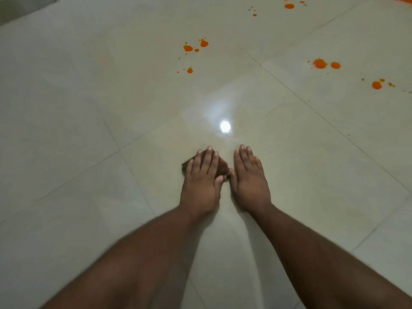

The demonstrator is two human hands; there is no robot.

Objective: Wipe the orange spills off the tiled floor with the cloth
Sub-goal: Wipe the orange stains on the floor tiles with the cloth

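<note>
Glossy cream tiled floor [93,112] fills the whole view, crossed by thin grey grout lines, with a bright round light reflection [225,126] near its middle. Both bare forearms reach forward from the near edge of the floor. The left hand [201,181] lies palm down, fingers straight and close together, pressing flat on a small dark brownish cloth [223,167]; only the cloth's corners peek out on either side of the fingers, and the hand is not curled around it. The right hand [248,179] lies just beside it, palm down on bare tile, fingers extended and together, holding nothing; its thumb touches or nearly touches the cloth's right corner, which of the two cannot be told.

Orange spills lie well apart from the hands, towards the far side of the floor. One cluster of orange splashes [194,49] sits beyond the light reflection. A pair of larger orange blots [320,63] lies towards the far right, with more orange drops [377,85] near the right edge and further orange spots [289,6] by the far edge. A dark grey patch [24,7] occupies the far left corner.
</note>
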